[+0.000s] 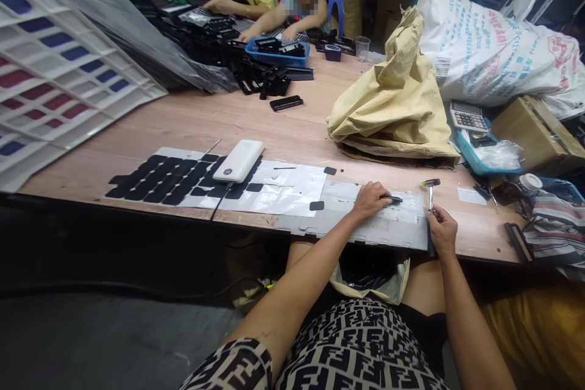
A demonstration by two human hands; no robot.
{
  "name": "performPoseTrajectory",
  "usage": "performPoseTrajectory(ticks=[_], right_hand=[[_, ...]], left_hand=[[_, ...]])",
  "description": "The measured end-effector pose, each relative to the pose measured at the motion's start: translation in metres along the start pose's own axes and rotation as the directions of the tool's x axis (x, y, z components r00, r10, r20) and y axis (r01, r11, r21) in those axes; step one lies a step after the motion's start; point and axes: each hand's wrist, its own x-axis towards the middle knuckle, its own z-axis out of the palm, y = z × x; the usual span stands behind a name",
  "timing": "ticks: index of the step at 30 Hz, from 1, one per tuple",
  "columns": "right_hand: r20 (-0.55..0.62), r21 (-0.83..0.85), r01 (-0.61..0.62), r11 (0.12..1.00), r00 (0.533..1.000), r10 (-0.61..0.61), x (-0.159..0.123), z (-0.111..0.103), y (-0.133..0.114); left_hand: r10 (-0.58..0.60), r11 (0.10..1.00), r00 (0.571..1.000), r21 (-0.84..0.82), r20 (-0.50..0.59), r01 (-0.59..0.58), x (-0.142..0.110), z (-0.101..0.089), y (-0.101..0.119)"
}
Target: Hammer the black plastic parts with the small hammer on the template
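My left hand (371, 201) is closed on a small black elongated part (395, 199), whose end sticks out to the right of the fingers. It rests over a grey-white work board (329, 219) at the table's near edge. In my right hand (442, 230) is a small hammer (430, 196), gripped by its handle with the head pointing up and away from me. The hammer stands at the board's right end, apart from the black part. Left of the board lies a white sheet with rows of black rounded stickers (164, 177).
A white power bank (238, 160) with a cable lies on the sheet. Beyond my hands slumps a tan sack (393, 109). At right are a blue basket (491, 158) and a cardboard box (537, 131). Two people sit across the table near a blue tray (278, 60) of black parts.
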Motion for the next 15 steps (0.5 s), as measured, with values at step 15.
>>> performPoseTrajectory(ticks=[15], right_hand=[[-0.022, -0.057, 0.002, 0.998, 1.0, -0.003, -0.002, -0.003, -0.002]], left_hand=[[0.287, 0.952, 0.938, 0.054, 0.195, -0.302, -0.155, -0.002, 0.016]])
